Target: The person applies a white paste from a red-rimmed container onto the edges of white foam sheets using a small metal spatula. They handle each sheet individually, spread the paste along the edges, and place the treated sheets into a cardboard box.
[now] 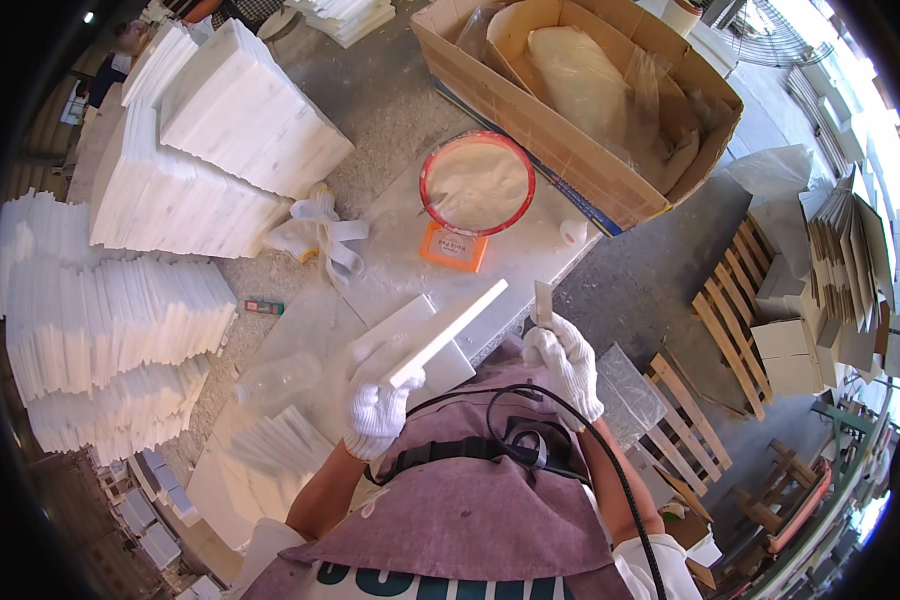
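Observation:
White knit work gloves cover both my hands. My left hand (375, 405) is closed on the lower end of a white stone tile (450, 333), held tilted with its narrow edge upward. Behind it, a white block-like piece (395, 330) rests on the work surface (370, 225). My right hand (565, 362), to the right of the tile and apart from it, pinches a small flat scraper (543, 303) whose blade points away from me. Farther off stands a red-rimmed tub (477, 183) of pale powder or paste, a tool handle at its left rim. An orange packet (453, 247) lies before it.
Stacked white stone tiles (120, 310) crowd the left side. Loose gloves (320, 235) lie near them. A cardboard box (530, 110) with plastic bags stands at the far right of the surface. Wooden pallets (735, 300) are on the right. Another person (130, 45) is at far left.

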Motion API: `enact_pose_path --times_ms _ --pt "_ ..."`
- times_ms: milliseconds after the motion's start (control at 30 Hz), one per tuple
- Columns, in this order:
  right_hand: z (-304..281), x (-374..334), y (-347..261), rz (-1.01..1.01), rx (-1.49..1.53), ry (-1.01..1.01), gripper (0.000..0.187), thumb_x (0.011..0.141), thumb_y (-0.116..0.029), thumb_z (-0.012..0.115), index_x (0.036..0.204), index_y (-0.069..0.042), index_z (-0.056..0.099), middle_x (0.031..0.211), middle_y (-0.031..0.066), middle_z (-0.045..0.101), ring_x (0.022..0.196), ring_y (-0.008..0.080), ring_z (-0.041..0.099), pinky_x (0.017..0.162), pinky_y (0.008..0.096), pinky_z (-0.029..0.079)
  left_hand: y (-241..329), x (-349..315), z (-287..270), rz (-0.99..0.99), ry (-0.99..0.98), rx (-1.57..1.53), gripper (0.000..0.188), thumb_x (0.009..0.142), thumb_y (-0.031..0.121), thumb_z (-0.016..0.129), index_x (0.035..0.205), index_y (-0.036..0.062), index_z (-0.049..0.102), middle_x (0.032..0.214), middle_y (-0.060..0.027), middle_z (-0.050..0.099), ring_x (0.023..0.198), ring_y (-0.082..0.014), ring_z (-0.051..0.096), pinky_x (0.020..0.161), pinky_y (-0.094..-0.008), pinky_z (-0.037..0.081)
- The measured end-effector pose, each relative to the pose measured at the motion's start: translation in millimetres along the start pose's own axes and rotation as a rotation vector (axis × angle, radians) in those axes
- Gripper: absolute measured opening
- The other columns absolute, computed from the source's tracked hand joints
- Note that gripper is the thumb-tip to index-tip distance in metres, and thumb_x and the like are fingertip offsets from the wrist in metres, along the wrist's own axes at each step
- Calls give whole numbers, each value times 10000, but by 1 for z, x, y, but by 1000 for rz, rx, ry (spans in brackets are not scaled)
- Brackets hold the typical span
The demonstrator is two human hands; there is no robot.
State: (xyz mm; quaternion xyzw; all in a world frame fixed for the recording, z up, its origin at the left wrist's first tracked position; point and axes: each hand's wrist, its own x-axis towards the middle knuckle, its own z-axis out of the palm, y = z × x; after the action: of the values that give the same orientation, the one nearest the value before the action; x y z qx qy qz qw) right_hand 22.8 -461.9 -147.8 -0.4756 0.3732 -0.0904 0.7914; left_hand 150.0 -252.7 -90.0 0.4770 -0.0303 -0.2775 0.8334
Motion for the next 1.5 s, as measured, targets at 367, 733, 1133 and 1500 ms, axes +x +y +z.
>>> enact_pose_path --times_ms 367,733,1133,1500 --pt "49 36 -30 -109 -151 -85 412 953 -54 549 1365 -46 538 900 31 641 697 80 564 659 234 500 -36 -1 -38 287 -129 922 368 931 -11 556 1296 -52 531 1057 -91 642 915 -161 604 796 -273 489" --pt "59 39 -30 -123 -197 -86 381 950 -24 532 1327 -51 580 883 24 641 687 69 562 626 226 492 -51 -1 -41 345 -53 1077 344 868 -8 609 1213 -12 604 1183 -191 630 992 -297 662 807 -350 551" --pt "64 39 -45 -86 -242 -38 369 943 -23 525 1303 -53 605 814 17 636 632 71 539 594 227 480 -46 5 -22 490 -105 1073 391 916 -24 577 1306 -17 551 1282 -187 581 1106 -230 594 915 -311 492" --pt "64 47 -47 -124 -292 5 366 959 -41 513 1316 -58 594 781 1 591 607 55 499 564 218 449 -33 9 -12 550 -156 1264 364 879 -42 587 1236 28 594 1210 -188 605 1047 -297 629 882 -337 521"
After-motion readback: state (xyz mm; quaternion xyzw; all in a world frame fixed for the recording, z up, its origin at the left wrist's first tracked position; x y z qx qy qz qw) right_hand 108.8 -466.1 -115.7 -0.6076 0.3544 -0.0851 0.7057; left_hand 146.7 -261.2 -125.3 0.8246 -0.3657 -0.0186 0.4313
